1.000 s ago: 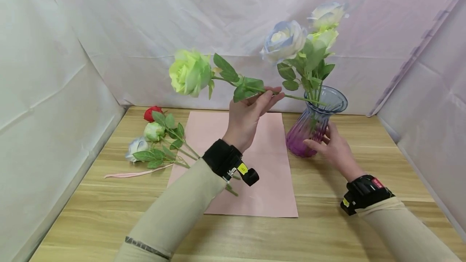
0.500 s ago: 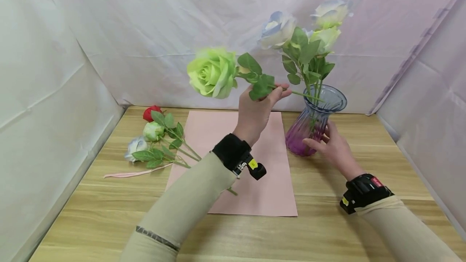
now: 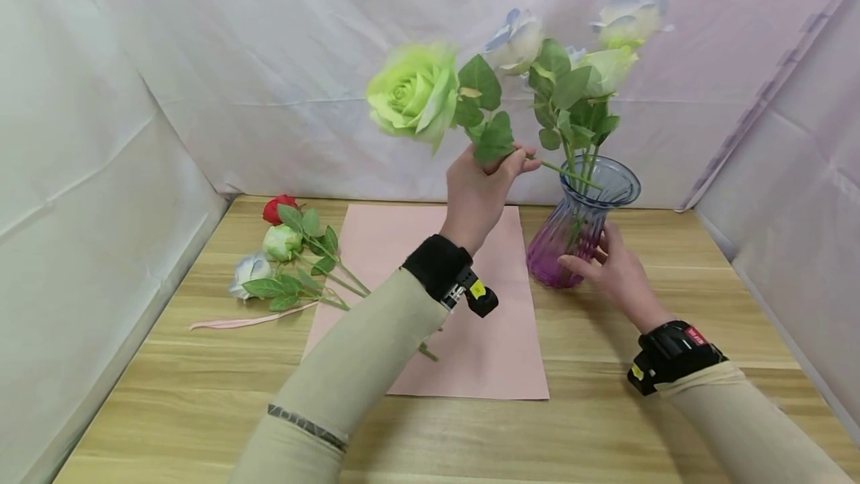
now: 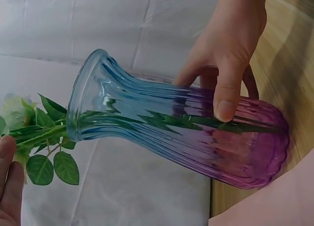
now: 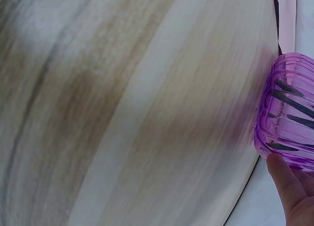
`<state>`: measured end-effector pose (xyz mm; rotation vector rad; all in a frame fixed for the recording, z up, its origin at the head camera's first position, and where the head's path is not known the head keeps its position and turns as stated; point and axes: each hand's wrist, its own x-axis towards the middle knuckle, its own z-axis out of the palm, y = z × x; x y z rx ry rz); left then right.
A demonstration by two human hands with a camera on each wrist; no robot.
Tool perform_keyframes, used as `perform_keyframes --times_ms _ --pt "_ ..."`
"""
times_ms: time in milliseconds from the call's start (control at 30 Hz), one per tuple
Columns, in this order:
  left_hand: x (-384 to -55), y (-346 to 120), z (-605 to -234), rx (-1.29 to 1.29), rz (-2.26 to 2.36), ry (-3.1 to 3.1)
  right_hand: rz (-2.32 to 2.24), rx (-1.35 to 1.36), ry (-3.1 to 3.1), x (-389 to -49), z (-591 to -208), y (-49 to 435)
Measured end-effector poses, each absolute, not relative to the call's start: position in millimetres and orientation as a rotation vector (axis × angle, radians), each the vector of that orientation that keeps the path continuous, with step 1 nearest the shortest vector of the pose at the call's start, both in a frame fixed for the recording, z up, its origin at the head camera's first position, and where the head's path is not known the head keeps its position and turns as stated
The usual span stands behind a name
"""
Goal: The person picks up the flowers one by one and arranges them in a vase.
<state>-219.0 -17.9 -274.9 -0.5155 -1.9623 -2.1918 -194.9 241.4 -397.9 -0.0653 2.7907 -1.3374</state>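
Note:
Between the thumb and fingers of my left hand (image 3: 480, 196) is the stem of a light green rose (image 3: 413, 92). That rose leans left, and its stem end overlaps the mouth of a ribbed glass vase (image 3: 561, 245), blue above and purple below. My right hand (image 3: 619, 275) grips the vase low on its right side; the left wrist view shows its thumb across the purple glass. Several blue-white and pale green roses (image 3: 513, 43) stand in the vase, their stems (image 4: 196, 123) visible through the wall. The right wrist view catches the purple base (image 5: 289, 108) and part of the hand.
Red, green and blue-white roses (image 3: 282, 243) lie at the left, their stems crossing a pink sheet (image 3: 497, 349) beneath my left forearm. A pink ribbon (image 3: 251, 320) lies beside them on the wooden table (image 3: 605, 432). White cloth (image 3: 302, 133) encloses the back and sides.
My left hand has moved right and slightly up, swinging the green rose upward and closer to the vase. The blue-white rose in the vase has shifted slightly. My right hand keeps its hold.

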Motion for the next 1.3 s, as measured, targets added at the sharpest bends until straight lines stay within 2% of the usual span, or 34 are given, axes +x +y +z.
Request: perform_keyframes --times_ms 233,533,1300 --pt "-228 -14 -276 -0.524 -1.982 -2.080 -1.322 -0.061 2.800 -195 -398 241" --pt "-232 -2 -283 -0.629 -1.991 -2.033 -1.332 -0.076 2.812 -195 -399 240" --pt "-237 12 -291 -0.625 -1.912 -2.129 -1.347 -0.088 2.823 -195 -399 239"
